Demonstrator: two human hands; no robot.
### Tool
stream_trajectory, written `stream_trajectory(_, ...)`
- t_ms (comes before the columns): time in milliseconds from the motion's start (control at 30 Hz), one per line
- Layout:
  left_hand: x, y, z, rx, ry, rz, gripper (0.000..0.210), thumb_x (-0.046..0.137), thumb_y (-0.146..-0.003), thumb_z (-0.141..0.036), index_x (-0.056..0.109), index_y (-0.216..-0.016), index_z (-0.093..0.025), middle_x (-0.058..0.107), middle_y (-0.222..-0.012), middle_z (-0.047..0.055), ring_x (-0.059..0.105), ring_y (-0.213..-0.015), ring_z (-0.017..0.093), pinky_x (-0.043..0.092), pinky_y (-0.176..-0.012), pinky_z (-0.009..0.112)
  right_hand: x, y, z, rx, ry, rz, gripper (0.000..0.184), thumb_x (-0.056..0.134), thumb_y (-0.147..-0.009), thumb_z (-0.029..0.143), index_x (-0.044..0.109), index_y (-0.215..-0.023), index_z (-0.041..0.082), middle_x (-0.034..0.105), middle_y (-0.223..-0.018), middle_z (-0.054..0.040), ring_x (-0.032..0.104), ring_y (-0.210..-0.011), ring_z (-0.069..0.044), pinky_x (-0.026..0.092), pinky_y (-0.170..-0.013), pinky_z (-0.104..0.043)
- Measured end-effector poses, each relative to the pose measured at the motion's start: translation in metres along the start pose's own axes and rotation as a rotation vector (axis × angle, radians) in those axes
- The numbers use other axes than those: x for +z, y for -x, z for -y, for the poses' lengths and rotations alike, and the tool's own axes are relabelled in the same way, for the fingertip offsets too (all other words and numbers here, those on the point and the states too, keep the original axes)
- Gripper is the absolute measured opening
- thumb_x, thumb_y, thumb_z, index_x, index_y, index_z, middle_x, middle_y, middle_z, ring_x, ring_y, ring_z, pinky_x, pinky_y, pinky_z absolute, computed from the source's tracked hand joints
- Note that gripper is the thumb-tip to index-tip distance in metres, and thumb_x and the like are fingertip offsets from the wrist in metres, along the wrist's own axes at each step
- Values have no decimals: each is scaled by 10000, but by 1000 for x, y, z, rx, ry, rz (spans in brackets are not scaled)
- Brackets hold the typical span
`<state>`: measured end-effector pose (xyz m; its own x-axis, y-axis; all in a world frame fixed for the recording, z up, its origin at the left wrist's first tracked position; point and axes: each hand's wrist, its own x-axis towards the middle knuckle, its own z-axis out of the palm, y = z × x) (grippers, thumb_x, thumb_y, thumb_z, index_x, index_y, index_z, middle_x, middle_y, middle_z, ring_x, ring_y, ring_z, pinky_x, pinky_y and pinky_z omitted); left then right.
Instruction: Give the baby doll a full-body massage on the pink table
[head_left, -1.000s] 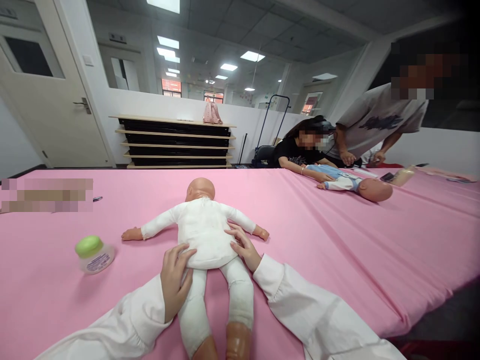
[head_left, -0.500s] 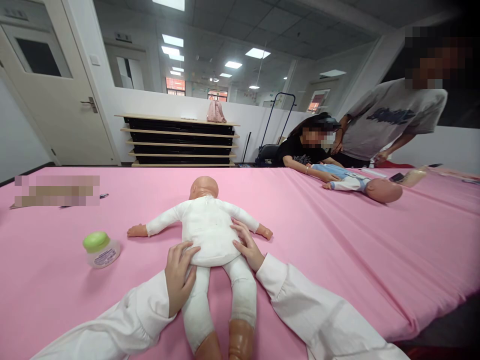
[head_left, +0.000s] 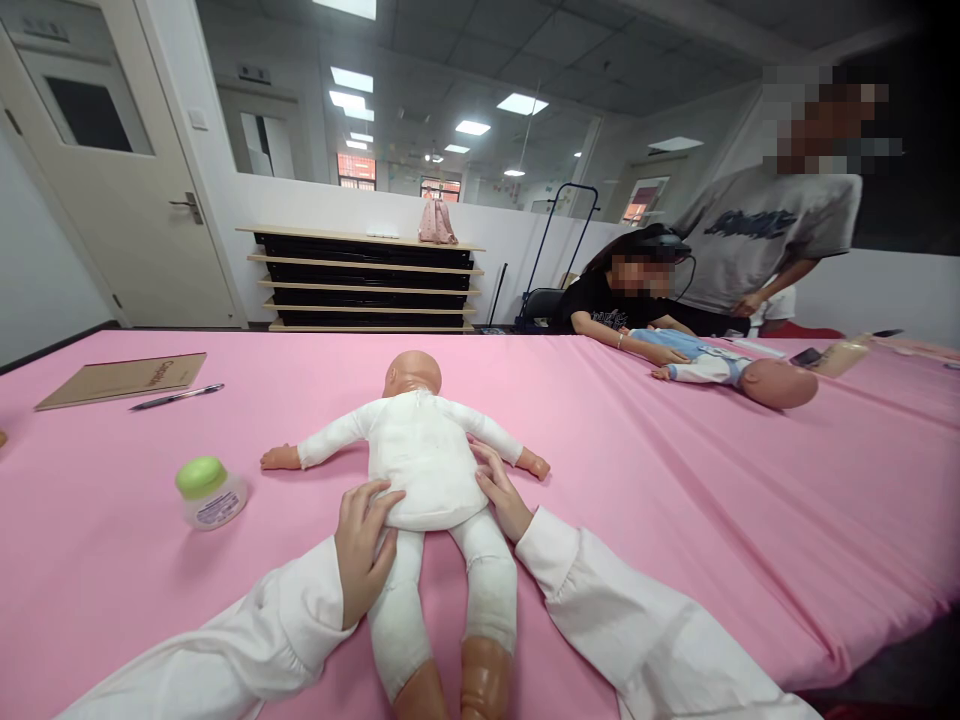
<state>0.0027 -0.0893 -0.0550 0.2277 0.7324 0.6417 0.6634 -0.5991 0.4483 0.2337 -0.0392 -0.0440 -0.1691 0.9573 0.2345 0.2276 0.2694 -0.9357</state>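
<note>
1. Two hands in play: left hand [head_left: 361,547] and right hand [head_left: 505,497], fingers loosely spread, resting at either side of the white-clothed, tan plastic doll [head_left: 426,462].
2. Doll lies flat, head toward the pink-draped desk's [head_left: 645,530] far edge; contact looks complete.
3. Toward the desk's left edge, frosted round jar [head_left: 220,508], green lid [head_left: 200,478] on, contents unclear.

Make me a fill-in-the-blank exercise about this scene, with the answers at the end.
1. The left hand and right hand touch a doll dressed in ____.
2. The jar has a ____ lid.
3. The tablecloth is ____.
4. Of pen and notebook, the ____ lies nearer the jar.
Answers: white; green; pink; pen.
</note>
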Motion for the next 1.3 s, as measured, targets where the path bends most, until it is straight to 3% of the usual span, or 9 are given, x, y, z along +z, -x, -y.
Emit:
stream_trajectory(200,-3,-3,-4,-6,-1,-8,349,371,-799,-123,475,-1125,-196,436,-1137,98,405,-1057,237,390,-867,434,1,1,0,31,0,6,571,418,-779,558,365,-1262,260,282,-1401,-56,330,-1245,-214,279,-1023,-381)
stream_trajectory(567,-3,-3,-4,9,-9,-14,346,368,-799,-108,475,-1117,-189,433,-1128,92,399,-1057,225,398,-858,396,3,-1,-2,44,-3,-3,576,330,-815,573,335,-1290,249,317,-1383,-66,273,-1283,-180,204,-1069,-361)
stream_trajectory(933,-3,-2,-3,16,-2,0,342,382,-801,-104,462,-1123,-187,426,-1137,93,393,-1058,223,374,-879,405,4,-2,-7,56,-2,47,691,395,-777,596,228,-1346,241,247,-1421,-65,241,-1304,-175,214,-1069,-352)
stream_trajectory(1300,-3,-3,-3,4,-2,8,352,385,-794,-109,466,-1125,-195,436,-1142,93,401,-1058,227,376,-886,417,5,-1,-3,55,41,52,665,365,-802,573,223,-1358,236,229,-1431,-36,200,-1318,-151,168,-1081,-317)
